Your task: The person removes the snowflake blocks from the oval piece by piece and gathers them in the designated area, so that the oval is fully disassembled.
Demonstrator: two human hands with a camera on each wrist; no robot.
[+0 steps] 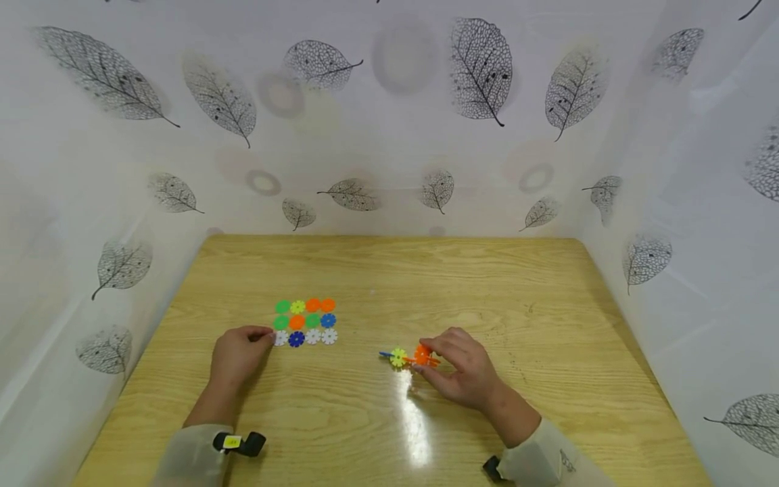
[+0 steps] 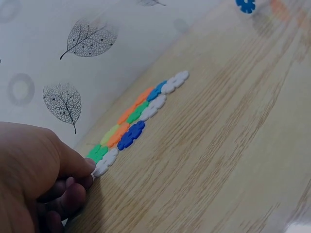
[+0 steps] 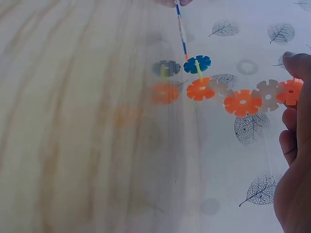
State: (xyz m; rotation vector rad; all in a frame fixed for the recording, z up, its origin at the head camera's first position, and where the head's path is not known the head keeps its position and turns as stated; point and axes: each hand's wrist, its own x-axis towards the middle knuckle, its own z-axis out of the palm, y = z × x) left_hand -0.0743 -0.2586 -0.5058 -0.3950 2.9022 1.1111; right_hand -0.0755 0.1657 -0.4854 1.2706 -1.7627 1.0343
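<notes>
Sleeves (image 1: 193,461) are noted nearest. Linked discs (image 3: 235,104), right of the disc grid (image 1: 297,322), are pinched by the right hand (image 1: 465,368); a white corner disc (image 1: 282,338) is touched by the left hand (image 1: 239,355), fingers narrowed, grip unclear. Slot-to-slot alignment should be secured before pressing.

Curtained-off tabletop booth, set up for recording; whether home, lab or office lies beyond, can't tell from where I stand. Glossy wood-grain table (image 1: 341,406), rounded far corners, walled at back and both sides by white leaf-print curtain (image 1: 389,152) with dark skeleton leaves and pale rings. Black wrist camera (image 1: 252,444) strapped at left cuff. Bright light glare on tabletop.
</notes>
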